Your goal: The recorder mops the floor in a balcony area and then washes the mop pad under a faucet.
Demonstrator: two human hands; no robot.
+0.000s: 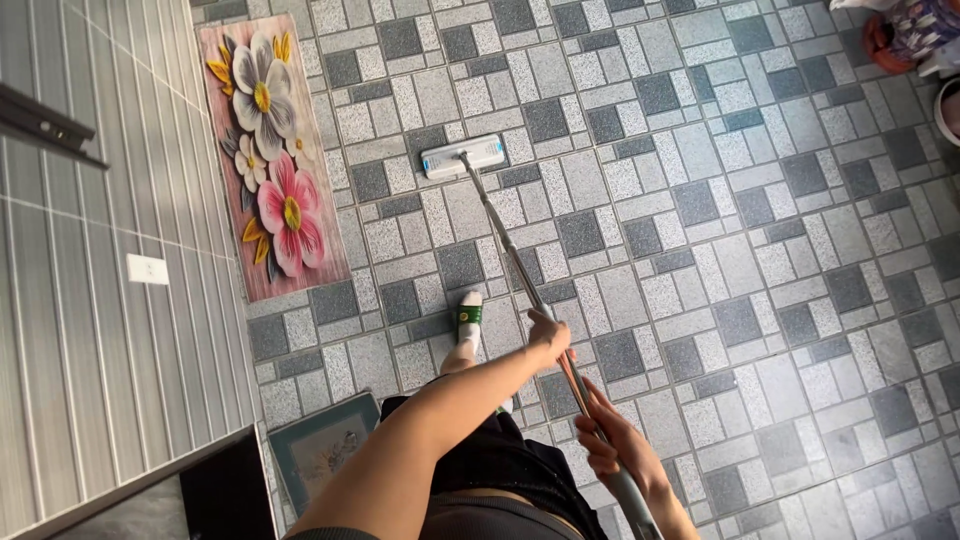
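A flat white mop head [462,156] rests on the grey tiled floor [720,260], joined to a long metal mop handle [505,245] that slants back toward me. My left hand [549,333] grips the handle about midway. My right hand [608,432] grips it lower, near the grey end of the handle. One foot in a white and green slipper [468,322] stands on the tiles just left of the handle.
A pink floral mat [272,150] lies along the left beside a grey striped wall [90,300]. A small grey-green mat [322,447] and a dark panel [225,490] are at bottom left. Coloured containers [915,35] sit at top right.
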